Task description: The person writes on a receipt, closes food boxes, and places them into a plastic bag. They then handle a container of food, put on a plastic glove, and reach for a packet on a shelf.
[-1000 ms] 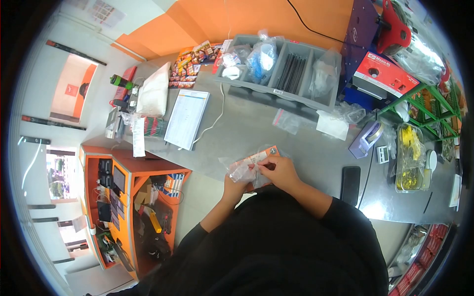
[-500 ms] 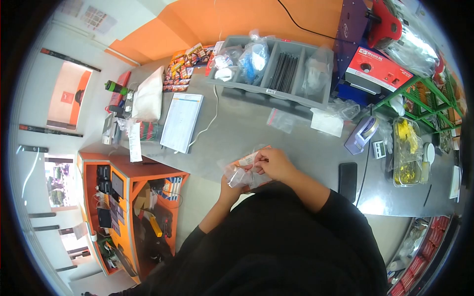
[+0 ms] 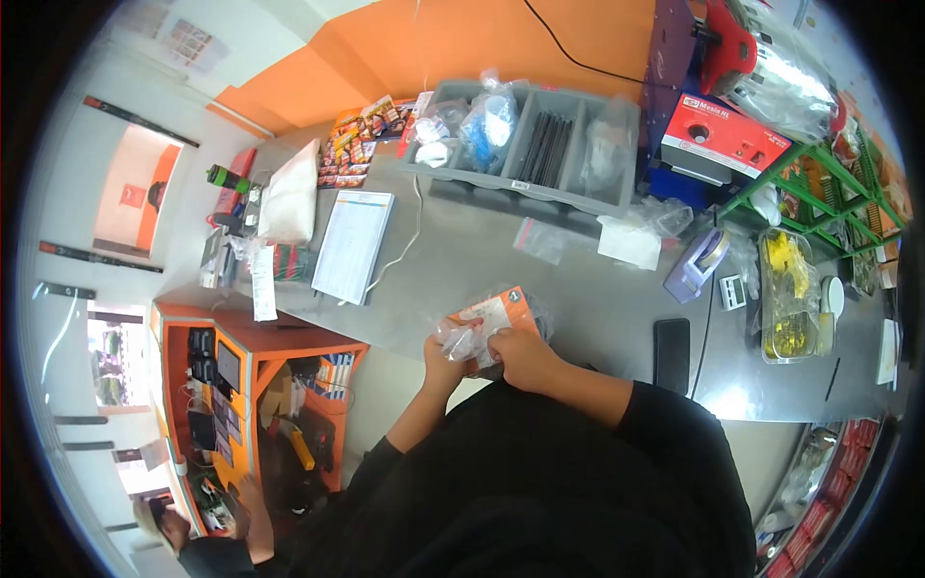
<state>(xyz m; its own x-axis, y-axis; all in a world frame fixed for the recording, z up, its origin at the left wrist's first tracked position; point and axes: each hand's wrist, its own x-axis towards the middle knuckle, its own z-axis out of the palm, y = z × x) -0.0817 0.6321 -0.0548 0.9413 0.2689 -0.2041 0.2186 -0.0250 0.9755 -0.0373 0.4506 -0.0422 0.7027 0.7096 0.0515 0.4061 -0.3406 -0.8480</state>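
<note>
An orange and white packet (image 3: 499,313) is held in front of my body at the table's near edge, with clear plastic (image 3: 461,341) crumpled over its left side. My left hand (image 3: 443,362) is closed around the plastic and the packet's left end. My right hand (image 3: 520,358) grips the packet's lower right part, its fingers curled at the front. Beyond the hands, a small clear zip bag (image 3: 541,241) lies flat on the metal table (image 3: 453,241).
A grey divided tray (image 3: 520,183) stands at the back. A notepad (image 3: 353,247) lies left; a black phone (image 3: 672,356), purple tape dispenser (image 3: 696,266) and clear container (image 3: 788,299) are right. Another person (image 3: 214,554) is at the lower left, beside orange shelving (image 3: 299,332).
My right hand has moved down from the plastic onto the packet, and more of the packet's orange and white face shows. Another person has come into view at the lower left.
</note>
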